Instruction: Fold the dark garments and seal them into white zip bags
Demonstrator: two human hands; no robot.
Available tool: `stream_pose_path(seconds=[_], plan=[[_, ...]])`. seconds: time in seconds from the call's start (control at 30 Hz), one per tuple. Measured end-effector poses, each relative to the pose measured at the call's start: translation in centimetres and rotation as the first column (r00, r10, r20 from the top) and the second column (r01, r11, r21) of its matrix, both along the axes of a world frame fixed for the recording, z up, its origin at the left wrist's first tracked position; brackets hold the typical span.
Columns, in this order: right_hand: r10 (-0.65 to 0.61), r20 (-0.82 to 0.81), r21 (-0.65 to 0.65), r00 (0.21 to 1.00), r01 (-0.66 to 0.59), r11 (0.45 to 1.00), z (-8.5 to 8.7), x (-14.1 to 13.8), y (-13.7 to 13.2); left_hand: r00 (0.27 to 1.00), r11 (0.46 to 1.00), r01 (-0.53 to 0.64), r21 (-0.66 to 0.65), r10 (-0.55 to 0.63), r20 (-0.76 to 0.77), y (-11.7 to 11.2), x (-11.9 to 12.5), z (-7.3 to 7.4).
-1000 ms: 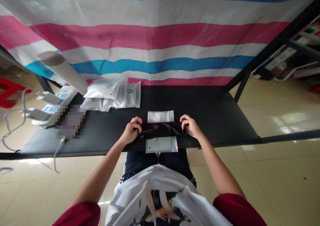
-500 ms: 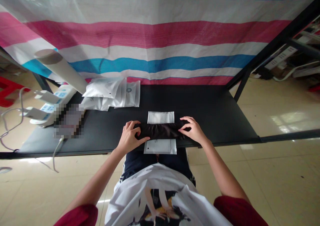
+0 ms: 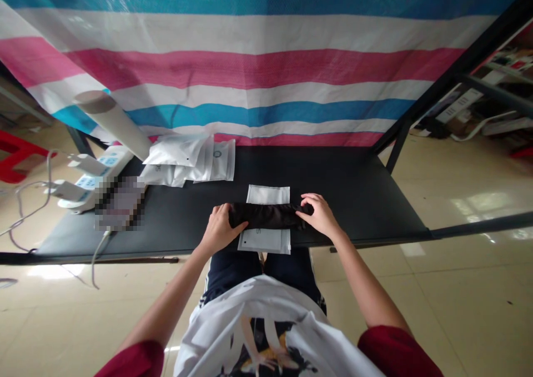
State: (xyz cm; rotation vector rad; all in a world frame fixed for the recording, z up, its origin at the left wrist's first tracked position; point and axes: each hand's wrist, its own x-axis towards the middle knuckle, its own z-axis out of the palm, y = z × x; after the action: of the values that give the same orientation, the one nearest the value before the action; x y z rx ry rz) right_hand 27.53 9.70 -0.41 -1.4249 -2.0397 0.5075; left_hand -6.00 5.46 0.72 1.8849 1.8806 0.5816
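Note:
A long black cloth roll (image 3: pixel 266 216) lies across the black table (image 3: pixel 358 199), its lower edge over a white printed packet (image 3: pixel 264 241). My left hand (image 3: pixel 219 230) grips its left end, with the fingers curled over the top. My right hand (image 3: pixel 317 214) holds the right end, fingertips on the cloth. A plain white sheet or pouch (image 3: pixel 268 195) lies just behind the roll, partly covered by it.
Several white pouches (image 3: pixel 183 163) are piled at the table's back left, beside a cardboard tube (image 3: pixel 114 122). A power strip (image 3: pixel 97 172) with plugs and cables sits at the left edge, next to a pixelated object (image 3: pixel 120 204). A striped tarpaulin (image 3: pixel 250 66) hangs behind.
The black cloth has gone from a loose flat band to a tighter, narrower roll. It now sits nearer the lower packet, and my left hand has moved onto its end.

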Motion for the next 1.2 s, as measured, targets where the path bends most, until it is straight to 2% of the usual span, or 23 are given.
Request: stream_pose_path(seconds=[0.07,0.13,0.2,0.27,0.37,0.43,0.47,0.57,0.67,0.73,0.77,0.87,0.93,1.0,1.07,1.2], plan=[[0.006,-0.12,-0.093,0.993,-0.017,0.995,0.8,-0.3,0.5,0.974,0.999,-0.032,-0.022,0.036,0.224,-0.2,0.5,0.6],[-0.047,-0.287,-0.158,0.957,0.001,0.987,1.6,-0.6,1.2,0.891,0.998,-0.06,0.005,0.051,0.451,-0.7,1.0,1.6],[-0.099,-0.438,-0.171,0.893,0.025,0.985,2.3,-1.2,2.4,0.823,0.998,-0.049,0.051,0.011,0.569,-1.8,1.5,3.0],[-0.104,-0.513,-0.157,0.852,0.027,0.987,2.8,-2.1,3.8,0.824,0.997,0.018,0.08,-0.06,0.564,-3.5,2.3,4.5],[-0.042,-0.497,-0.133,0.867,-0.029,0.991,3.5,-4.3,6.1,0.871,0.976,0.199,0.088,-0.217,0.441,-6.9,3.9,5.9],[0.024,-0.464,-0.145,0.886,-0.103,0.984,3.7,-6.1,7.4,0.867,0.947,0.317,0.061,-0.315,0.387,-9.0,5.1,5.6],[0.06,-0.443,-0.16,0.895,-0.145,0.976,3.7,-7.0,7.9,0.87,0.939,0.338,0.06,-0.336,0.362,-9.9,5.6,5.1],[0.158,-0.324,-0.221,0.933,-0.237,0.946,3.2,-9.5,8.8,0.916,0.94,0.327,0.1,-0.342,0.211,-11.0,6.5,3.0],[0.216,-0.158,-0.222,0.963,-0.248,0.943,2.0,-11.1,9.0,0.945,0.931,0.325,0.165,-0.325,-0.028,-10.2,6.1,1.7],[0.228,-0.093,-0.203,0.969,-0.242,0.949,1.2,-11.5,9.1,0.919,0.901,0.388,0.194,-0.364,-0.151,-9.2,5.5,1.4],[0.231,-0.084,-0.2,0.969,-0.243,0.949,0.8,-11.6,9.1,0.889,0.871,0.451,0.193,-0.419,-0.183,-8.6,5.2,1.4],[0.238,-0.106,-0.189,0.965,-0.255,0.948,0.1,-11.5,9.1,0.765,0.751,0.642,0.15,-0.619,-0.177,-7.3,4.6,1.6],[0.245,-0.114,-0.169,0.963,-0.262,0.95,0.0,-11.4,8.9,0.729,0.716,0.685,0.133,-0.671,-0.136,-6.6,4.5,1.8],[0.251,-0.117,-0.147,0.961,-0.267,0.952,0.0,-11.3,8.8,0.751,0.741,0.66,0.125,-0.655,-0.084,-5.9,4.4,2.1],[0.255,-0.124,-0.133,0.959,-0.27,0.953,0.0,-11.3,8.6,0.801,0.797,0.594,0.112,-0.599,0.017,-4.8,4.3,2.3],[0.247,-0.162,-0.128,0.955,-0.268,0.955,0.1,-11.3,8.5,0.884,0.913,0.407,0.027,-0.401,0.24,-1.9,4.9,2.0]])
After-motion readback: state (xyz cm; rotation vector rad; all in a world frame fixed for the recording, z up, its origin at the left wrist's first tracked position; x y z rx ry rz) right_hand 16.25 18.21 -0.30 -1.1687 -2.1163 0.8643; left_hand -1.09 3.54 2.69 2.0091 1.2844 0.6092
